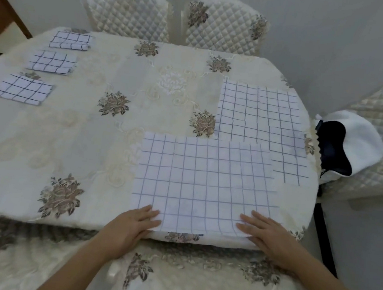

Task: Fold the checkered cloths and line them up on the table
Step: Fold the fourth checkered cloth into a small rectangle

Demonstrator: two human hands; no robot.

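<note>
Head view: left hand [131, 223] and right hand [268, 236] lie flat, fingers straight (pinching nothing), on the near corners of the spread cloth [205, 181]; three folded cloths [52, 61] sit well left of it. First fold likely next: pinch both corners, carry them to its far edge.

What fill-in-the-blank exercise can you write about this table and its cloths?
1. On the left of the table lie ___ folded cloths in a line.
2. The left hand presses the open cloth's near left corner; the right hand presses its near ___ corner.
3. Beyond the table's far edge stand ___ chairs.
4. More unfolded cloths overlap on the table's ___ side.
Missing words: three; right; two; right.
</note>
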